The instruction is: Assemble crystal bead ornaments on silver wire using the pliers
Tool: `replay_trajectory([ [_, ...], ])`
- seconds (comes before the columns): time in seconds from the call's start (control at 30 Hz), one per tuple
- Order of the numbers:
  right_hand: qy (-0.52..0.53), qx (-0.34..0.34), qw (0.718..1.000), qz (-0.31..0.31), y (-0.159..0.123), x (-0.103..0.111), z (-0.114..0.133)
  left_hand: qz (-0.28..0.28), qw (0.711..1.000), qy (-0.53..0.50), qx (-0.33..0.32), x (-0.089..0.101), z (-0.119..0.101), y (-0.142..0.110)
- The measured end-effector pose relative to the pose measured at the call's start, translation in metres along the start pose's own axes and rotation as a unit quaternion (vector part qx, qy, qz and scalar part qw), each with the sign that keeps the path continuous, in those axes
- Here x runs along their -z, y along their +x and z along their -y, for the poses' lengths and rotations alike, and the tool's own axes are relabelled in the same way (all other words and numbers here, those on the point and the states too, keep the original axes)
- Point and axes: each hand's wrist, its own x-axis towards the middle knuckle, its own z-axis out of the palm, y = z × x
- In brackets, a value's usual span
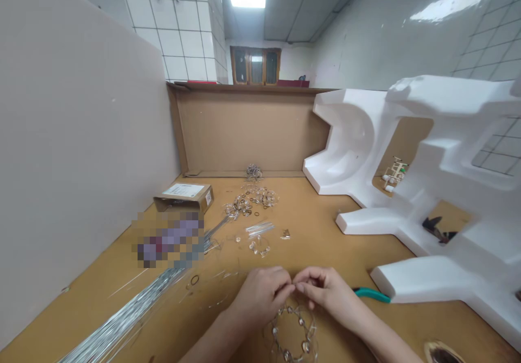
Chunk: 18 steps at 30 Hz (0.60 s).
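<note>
My left hand [264, 293] and my right hand [328, 293] meet near the front of the table, their fingertips pinched together and almost touching. Just below them is a wire ring [274, 331] strung with clear round beads, with thin wire loops standing out around it. Both hands are closed at its far edge, seemingly on its thin wire; the exact spot is hidden by the fingers. Beyond the hands lies a small beaded piece [259, 247], with several short straight wires [260, 229] behind it. Pliers-like green handles [372, 295] lie to the right of my right hand.
A long bundle of silvery wires [134, 309] runs along the left. Clear beaded pieces and dark rings [266, 197] lie scattered farther back, before a cardboard wall [248, 129]. A small cardboard box [183, 197] stands left; white foam packing [407, 222] fills the right.
</note>
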Motion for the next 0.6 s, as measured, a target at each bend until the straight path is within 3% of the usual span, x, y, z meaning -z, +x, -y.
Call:
replay_trajectory([
  [0.17,0.021,-0.009,0.999,-0.029,0.012,0.001,-0.012,-0.024,0.994,-0.025,0.107,-0.003,0.004,-0.009],
  [0.3,0.025,-0.017,0.997,-0.070,0.020,0.001,-0.024,0.020,0.983,0.002,0.183,-0.004,0.004,-0.022],
  [0.6,0.040,-0.029,0.993,-0.103,0.010,-0.006,-0.038,0.068,0.985,0.082,0.137,-0.022,0.000,-0.028],
])
